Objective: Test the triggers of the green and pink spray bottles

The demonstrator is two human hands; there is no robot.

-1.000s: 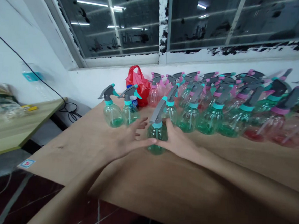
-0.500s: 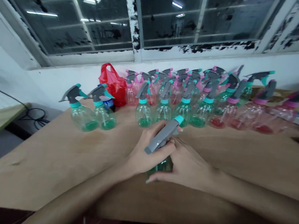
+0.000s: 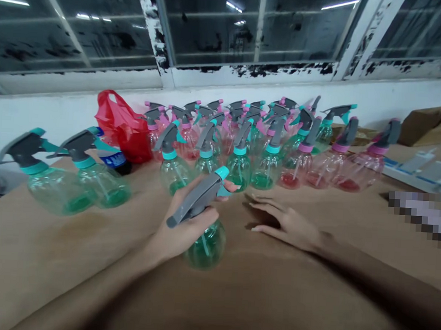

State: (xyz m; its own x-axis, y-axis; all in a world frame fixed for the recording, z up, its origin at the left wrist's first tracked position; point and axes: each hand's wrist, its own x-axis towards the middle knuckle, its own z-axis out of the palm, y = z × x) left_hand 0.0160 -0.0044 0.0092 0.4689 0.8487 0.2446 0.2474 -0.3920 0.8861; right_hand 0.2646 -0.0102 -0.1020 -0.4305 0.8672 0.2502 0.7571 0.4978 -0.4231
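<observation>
My left hand is wrapped round the neck of a green spray bottle with a grey trigger head and a turquoise nozzle. A white tube shows inside the bottle, whose head points up and to the right. Just right of it, my right hand hovers over or rests on the table, fingers apart and nothing in them. Behind both hands stands a row of green spray bottles with turquoise collars, continued on the right by pink spray bottles holding red liquid.
Two more green spray bottles stand at the left. Behind them are a red plastic bag and a dark bottle with a blue label. On the right are a brown paper bag and a white tray. A window runs along the back wall.
My left hand has closed round the bottle's neck. My right hand, on the bottle half a second ago, has let go and moved right. The view has swung to the right.
</observation>
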